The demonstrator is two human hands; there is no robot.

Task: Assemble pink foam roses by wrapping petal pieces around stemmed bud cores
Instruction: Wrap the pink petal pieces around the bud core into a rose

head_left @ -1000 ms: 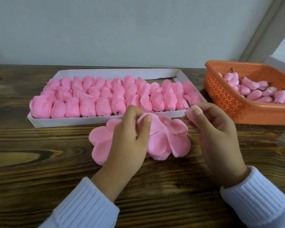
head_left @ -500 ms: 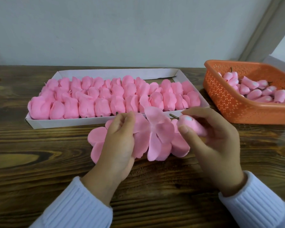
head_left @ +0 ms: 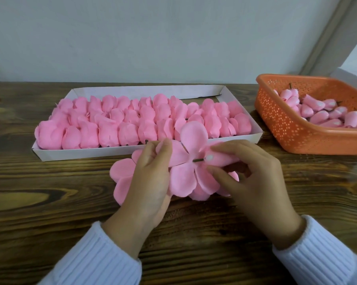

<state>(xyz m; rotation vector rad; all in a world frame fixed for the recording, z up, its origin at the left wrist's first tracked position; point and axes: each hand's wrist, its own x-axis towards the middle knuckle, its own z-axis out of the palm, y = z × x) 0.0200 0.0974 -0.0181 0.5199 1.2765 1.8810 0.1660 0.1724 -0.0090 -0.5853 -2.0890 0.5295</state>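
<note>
Centre of frame, just above the table: left hand (head_left: 148,177), fingers curled, thumb and fingertips pinching the left side of a pink flower-shaped foam petal piece (head_left: 181,179). The piece is lifted and tilted towards the camera, with one petal standing up in front of the tray.

Right hand (head_left: 253,175) is just right of centre, thumb and forefinger clamped on a pink foam bud core with a white base (head_left: 221,159). The core lies roughly level. Its thin dark stem (head_left: 198,160) points left, with its tip at the middle of the petal piece. Cannot tell whether the stem has gone through.

More flat pink petal pieces (head_left: 123,173) lie on the dark wooden table (head_left: 50,202) under and left of the held one, partly hidden by the left hand.

Behind the hands, centre left: a long white cardboard tray (head_left: 91,154), packed with rows of pink foam roses (head_left: 132,120).

Right edge: an orange perforated plastic basket (head_left: 286,124) holding a pile of stemmed pink buds (head_left: 321,114).

Both wrists are in white ribbed knit sleeves (head_left: 91,258) at the bottom of the frame.
</note>
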